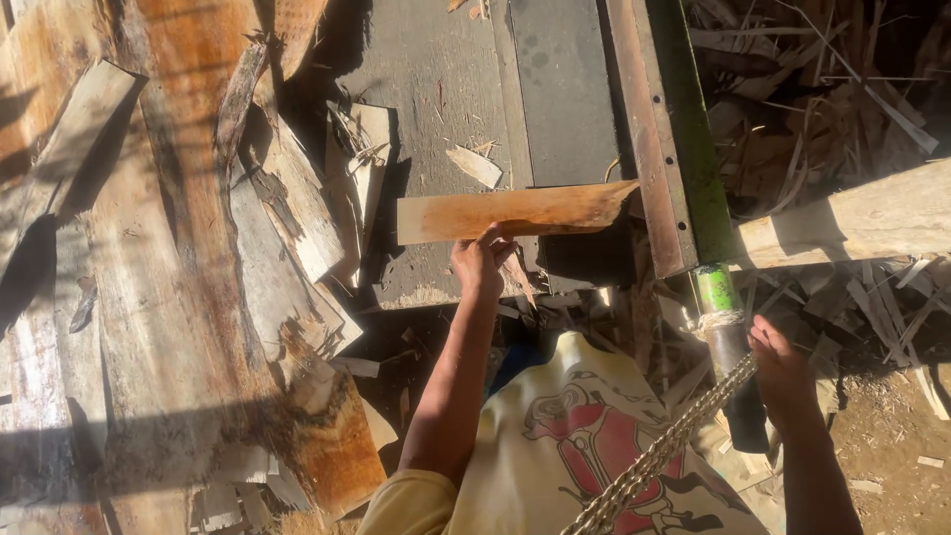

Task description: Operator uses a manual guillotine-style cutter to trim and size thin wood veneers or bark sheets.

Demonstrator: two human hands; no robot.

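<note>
My left hand [480, 260] grips the near edge of a short flat wooden board [515, 211], holding it level across the grey machine table [436, 69]. The board's right end touches the long metal rail [654, 139] with the green strip. My right hand [778, 362] is closed on a metal handle [723, 317] with a green sleeve at the rail's near end, and a steel chain [664, 451] runs down from it across my yellow shirt.
A heap of rough slabs and offcuts [178, 258] lies at the left. Splintered scrap wood [822, 89] fills the right side, with a pale thick beam [862, 223] jutting in from the right edge. A small wood chip [474, 165] rests on the table.
</note>
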